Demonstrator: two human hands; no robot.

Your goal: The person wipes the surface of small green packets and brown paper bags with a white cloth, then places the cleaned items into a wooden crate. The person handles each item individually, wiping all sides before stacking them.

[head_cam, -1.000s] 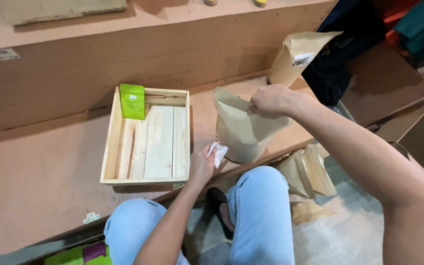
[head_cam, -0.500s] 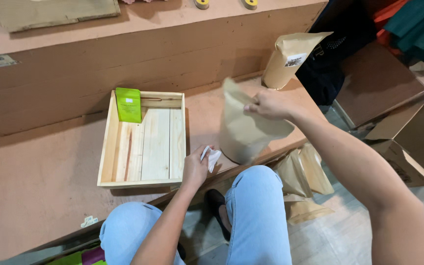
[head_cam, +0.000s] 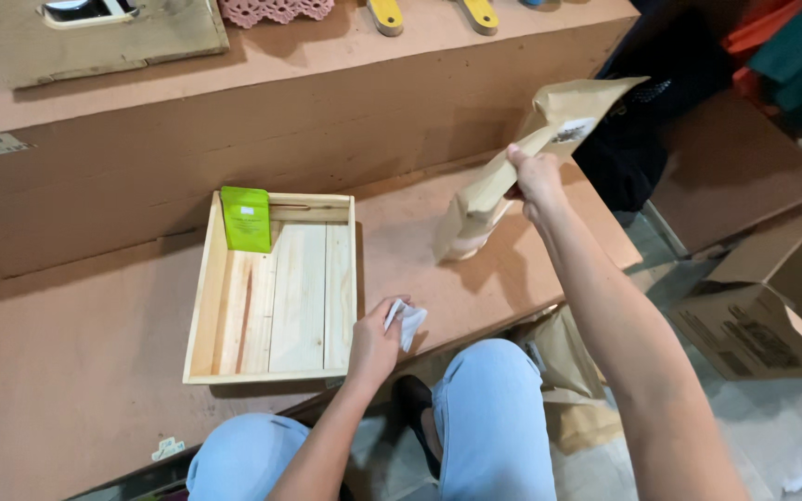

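Brown kraft paper bag (head_cam: 485,199) is off the bench, pinched in the right hand (head_cam: 533,174), fingers clamped on its upper part. Bag hangs tilted, bottom end low and to the left, just above the brown board bench (head_cam: 76,371). Can't tell if the bottom touches the surface.

Left hand (head_cam: 375,345) rests at the bench's near edge, fingers curled shut around a small crumpled white piece (head_cam: 407,321), looks like paper or plastic. It sits just beside the right wall of the wooden tray (head_cam: 204,306).

Tray is shallow, pale slatted wood, flat on the bench. Green pouch (head_cam: 246,219) leans upright in its far left corner, against the back wall. Rest of the tray floor shows bare slats.

Second kraft bag (head_cam: 582,107) stands behind the held one, near the bench's far right end. Person is seated, blue jeans (head_cam: 489,417) at the bench edge. More brown bags (head_cam: 568,371) lie on the floor by the right knee. Cardboard box (head_cam: 772,315) sits at right, well apart from the bench.
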